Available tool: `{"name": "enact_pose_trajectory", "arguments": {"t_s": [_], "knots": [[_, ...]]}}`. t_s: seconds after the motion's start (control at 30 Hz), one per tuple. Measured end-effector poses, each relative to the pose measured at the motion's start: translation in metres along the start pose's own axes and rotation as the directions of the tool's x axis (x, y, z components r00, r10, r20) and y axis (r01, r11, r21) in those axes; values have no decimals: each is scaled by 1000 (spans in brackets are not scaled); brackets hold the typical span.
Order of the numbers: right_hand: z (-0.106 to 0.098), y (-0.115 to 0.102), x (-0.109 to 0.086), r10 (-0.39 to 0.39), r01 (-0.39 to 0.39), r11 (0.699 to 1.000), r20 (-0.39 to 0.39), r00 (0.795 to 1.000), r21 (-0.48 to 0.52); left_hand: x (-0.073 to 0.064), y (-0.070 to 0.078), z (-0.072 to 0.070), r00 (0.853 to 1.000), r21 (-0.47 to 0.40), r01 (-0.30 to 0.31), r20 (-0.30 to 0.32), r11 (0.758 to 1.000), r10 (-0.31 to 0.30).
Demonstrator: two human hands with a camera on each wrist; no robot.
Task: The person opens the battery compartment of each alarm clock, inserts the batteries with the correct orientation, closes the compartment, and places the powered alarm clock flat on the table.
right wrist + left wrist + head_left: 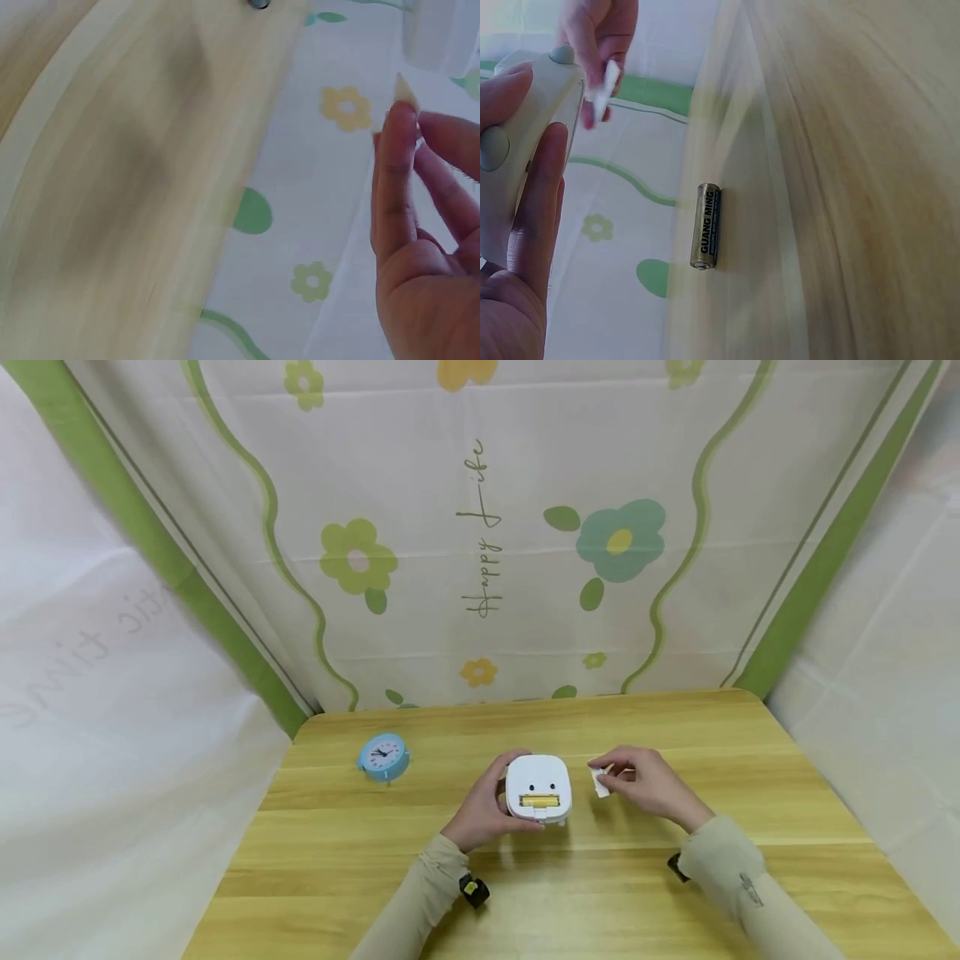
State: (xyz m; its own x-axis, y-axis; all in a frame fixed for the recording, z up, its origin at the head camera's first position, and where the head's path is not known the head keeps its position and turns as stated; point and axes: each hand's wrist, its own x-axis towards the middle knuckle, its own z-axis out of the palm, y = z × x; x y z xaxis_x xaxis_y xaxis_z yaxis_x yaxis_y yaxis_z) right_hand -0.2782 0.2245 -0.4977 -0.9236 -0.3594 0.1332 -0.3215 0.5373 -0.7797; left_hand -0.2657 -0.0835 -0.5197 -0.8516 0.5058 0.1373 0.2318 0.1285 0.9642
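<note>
My left hand (482, 810) grips a white rounded-square device (537, 770) by its left side, back panel facing up toward me. Two small dark knobs show on that panel, and below them a yellow battery (540, 802) lies in the uncovered compartment. To the right, my right hand (645, 781) pinches a small white battery cover (599, 782) between thumb and fingers, apart from the device. In the left wrist view, rounded feet stick out of the device (544, 94). A loose battery (706, 225) lettered GUANG MING lies on the table there; the head view hides it.
A light blue alarm clock (384, 757) stands at the back left of the wooden table (337, 860). Behind the table's far edge hangs a flowered white curtain (525, 635), with more pale cloth at both sides.
</note>
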Motion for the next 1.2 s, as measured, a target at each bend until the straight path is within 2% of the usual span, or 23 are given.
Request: {"name": "enact_pose_trajectory", "arguments": {"t_s": [0.17, 0.4, 0.6, 0.8, 0.97, 1.07, 1.13, 1.2], "knots": [[1, -11, -4, -46, 52, 995, -63, 997, 88, -1, 0, 1, 1000, -4, 1, -2, 1000, -1], [1, -25, -8, -72, 87, 974, -78, 994, 210, 0, -2, 1, 1000, -5, 5, -1, 1000, -5], [1, -34, -13, -92, 112, 976, -117, 989, 187, 2, -4, 2, 1000, -8, -10, 4, 1000, 10], [2, -40, -17, -156, 184, 971, -177, 972, 152, 2, -2, 3, 1000, -8, -10, -5, 1000, 10], [5, -45, -20, -208, 257, 950, -248, 946, 180, 2, 1, 6, 1000, -25, -3, -16, 1000, 3], [9, -48, -20, -264, 323, 927, -281, 923, 189, 1, 3, 7, 1000, -18, -6, -28, 1000, 6], [12, -50, -21, -325, 383, 910, -300, 897, 157, 1, 3, 7, 999, -9, -10, -35, 1000, 9], [16, -51, -20, -408, 457, 884, -315, 857, 99, 1, 4, 8, 999, -7, -17, -40, 1000, 17]]}}
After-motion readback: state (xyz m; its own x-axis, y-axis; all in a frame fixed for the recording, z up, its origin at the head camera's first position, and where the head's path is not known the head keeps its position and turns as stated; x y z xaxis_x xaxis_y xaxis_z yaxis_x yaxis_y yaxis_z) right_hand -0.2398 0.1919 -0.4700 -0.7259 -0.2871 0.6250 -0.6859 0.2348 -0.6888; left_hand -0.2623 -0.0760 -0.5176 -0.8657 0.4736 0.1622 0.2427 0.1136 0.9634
